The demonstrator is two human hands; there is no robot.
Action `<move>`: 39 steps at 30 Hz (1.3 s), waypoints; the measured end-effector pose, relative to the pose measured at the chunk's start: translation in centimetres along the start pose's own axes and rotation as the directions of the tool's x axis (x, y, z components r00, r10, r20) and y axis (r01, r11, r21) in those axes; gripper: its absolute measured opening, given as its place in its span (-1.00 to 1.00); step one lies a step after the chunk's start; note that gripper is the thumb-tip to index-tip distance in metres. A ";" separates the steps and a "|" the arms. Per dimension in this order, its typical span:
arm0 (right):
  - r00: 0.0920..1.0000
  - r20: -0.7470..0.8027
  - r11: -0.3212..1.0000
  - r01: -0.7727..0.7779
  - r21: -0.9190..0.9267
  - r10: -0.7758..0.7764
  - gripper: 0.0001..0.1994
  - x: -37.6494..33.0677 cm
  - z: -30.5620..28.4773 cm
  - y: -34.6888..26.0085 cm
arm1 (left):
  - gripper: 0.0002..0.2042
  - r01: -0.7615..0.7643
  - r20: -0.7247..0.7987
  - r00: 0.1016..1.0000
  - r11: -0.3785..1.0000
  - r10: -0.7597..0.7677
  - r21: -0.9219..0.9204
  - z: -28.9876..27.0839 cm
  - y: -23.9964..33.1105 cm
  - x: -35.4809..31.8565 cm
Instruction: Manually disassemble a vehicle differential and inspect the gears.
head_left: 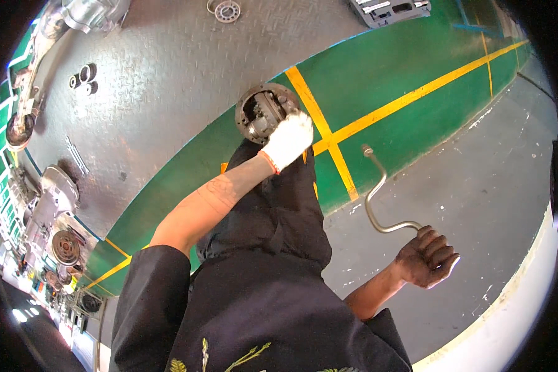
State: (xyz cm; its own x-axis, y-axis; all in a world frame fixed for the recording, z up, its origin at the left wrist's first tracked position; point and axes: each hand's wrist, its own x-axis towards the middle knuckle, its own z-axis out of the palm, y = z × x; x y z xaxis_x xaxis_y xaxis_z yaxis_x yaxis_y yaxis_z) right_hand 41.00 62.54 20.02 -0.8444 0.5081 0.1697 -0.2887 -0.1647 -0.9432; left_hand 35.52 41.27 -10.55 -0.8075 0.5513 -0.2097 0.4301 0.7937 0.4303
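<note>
My left hand point(290, 141), in a white glove, is curled over the right edge of a round metal differential assembly point(263, 115). The differential sits just beyond my knees, with openings in its flange and gearing in the middle; the glove hides part of it. Out to the right, my bare right hand point(428, 256), darkened with grime, is closed round the end of a bent speed wrench point(379, 192). Its socket end points up and away, apart from the differential.
Several bearing rings point(88, 73) and slim wrenches point(77, 155) lie on the metal plate point(167, 87) at left. A ring-shaped part point(227, 11) and a grey tool case point(390, 11) are at the far side. Large housings point(56, 189) and a disc point(66, 247) stand along the left.
</note>
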 end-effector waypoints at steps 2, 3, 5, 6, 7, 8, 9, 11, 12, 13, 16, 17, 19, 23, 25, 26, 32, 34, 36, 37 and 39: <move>0.999 0.040 0.999 -0.001 -0.032 0.003 -0.49 0.0 0.1 0.4 | -0.79 -0.078 -0.070 0.994 0.997 0.078 0.006 -0.1 -0.1 0.0; 0.999 0.039 0.999 -0.007 -0.036 0.008 -0.49 0.0 0.3 0.7 | -0.81 -0.144 -0.074 0.986 0.986 0.150 0.078 -0.3 0.0 0.1; 0.998 0.054 0.998 -0.006 -0.066 0.009 -0.50 -0.1 0.9 1.4 | -0.82 -0.080 -0.007 0.997 0.985 0.082 0.154 -0.7 0.4 0.8; 0.998 0.064 0.996 0.002 -0.084 0.003 -0.50 0.0 1.3 1.7 | -0.83 -0.098 0.016 0.995 0.987 0.097 0.125 -0.9 0.8 1.2; 0.998 0.069 0.998 0.007 -0.058 -0.003 -0.51 0.0 1.7 2.0 | -0.83 -0.051 0.028 0.999 0.988 0.047 0.145 -1.1 1.1 1.6; 0.997 0.075 1.000 0.005 -0.024 -0.003 -0.51 0.2 2.2 2.2 | -0.84 0.001 -0.019 1.000 0.985 0.002 0.174 -1.2 1.3 1.8; 0.993 0.120 0.997 0.016 -0.076 -0.007 -0.50 0.4 2.7 2.5 | -0.84 0.022 0.016 1.000 0.985 -0.025 0.173 -1.3 1.6 2.0; 0.983 0.183 0.995 0.048 -0.092 -0.030 -0.50 0.8 3.8 3.0 | -0.84 0.071 -0.031 0.997 0.977 -0.066 0.202 -1.6 1.7 1.8; 0.978 0.204 0.994 0.057 -0.090 -0.038 -0.49 1.1 4.4 3.3 | -0.83 0.050 -0.102 0.994 0.975 -0.029 0.216 -1.6 1.5 1.6; 0.973 0.226 0.994 0.066 -0.087 -0.045 -0.49 1.3 5.0 3.7 | -0.81 0.135 -0.140 0.983 0.983 -0.118 0.120 -1.6 1.6 1.3; 0.953 0.297 0.992 0.092 -0.092 -0.061 -0.49 2.0 6.2 4.5 | -0.81 0.143 -0.104 0.985 0.988 -0.136 0.065 -1.4 1.8 0.6; 0.954 0.293 0.991 0.098 -0.092 -0.067 -0.49 2.1 6.5 4.7 | -0.81 0.129 -0.059 0.991 0.988 -0.124 0.090 -1.3 1.9 0.6; 0.950 0.303 0.990 0.111 -0.082 -0.082 -0.50 2.4 6.9 4.8 | -0.81 0.162 -0.108 0.983 0.981 -0.151 0.107 -0.9 2.3 0.7; 0.951 0.295 0.994 0.103 -0.039 -0.087 -0.50 2.6 7.4 4.8 | -0.79 0.184 -0.098 0.980 0.978 -0.175 0.095 0.0 2.7 1.4; 0.954 0.287 0.995 0.095 -0.028 -0.083 -0.50 2.6 7.6 4.7 | -0.79 0.181 -0.082 0.982 0.977 -0.172 0.112 -0.3 2.8 1.4; 0.951 0.297 0.995 0.094 -0.027 -0.082 -0.50 2.6 7.7 4.8 | -0.79 0.175 -0.113 0.981 0.964 -0.155 0.198 -0.8 3.0 1.2; 0.970 0.235 0.998 0.052 0.019 -0.055 -0.49 2.5 7.2 4.8 | -0.76 0.045 -0.031 0.998 0.997 -0.047 -0.068 -9.4 2.4 -2.4; 0.977 0.203 0.998 0.055 0.032 -0.061 -0.50 2.6 6.5 4.7 | -0.73 0.154 -0.254 0.953 0.987 -0.163 -0.056 -12.5 -1.5 -3.7; 0.981 0.186 0.998 0.063 -0.017 -0.059 -0.50 2.5 5.7 4.8 | -0.78 0.288 -0.517 0.814 0.957 -0.264 -0.036 -13.9 -8.5 -3.8; 0.985 0.157 0.998 0.065 0.017 -0.067 -0.50 2.4 5.3 4.9 | -0.82 0.268 -0.599 0.712 0.930 -0.368 -0.252 -13.8 -12.5 -3.4; 0.980 0.181 0.996 0.086 -0.026 -0.080 -0.49 2.3 4.4 5.4 | -0.81 0.456 -0.376 0.708 0.793 -0.598 -0.404 -12.5 -20.0 -2.2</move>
State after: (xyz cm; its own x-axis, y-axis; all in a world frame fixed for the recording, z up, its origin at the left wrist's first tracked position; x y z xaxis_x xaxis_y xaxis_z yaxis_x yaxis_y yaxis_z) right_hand 35.52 59.09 16.62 -0.8864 0.3581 0.2935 -0.3483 -0.0982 -0.9322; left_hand 23.68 20.98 -7.72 -0.9805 -0.1813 -0.0759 -0.1901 0.7768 0.6004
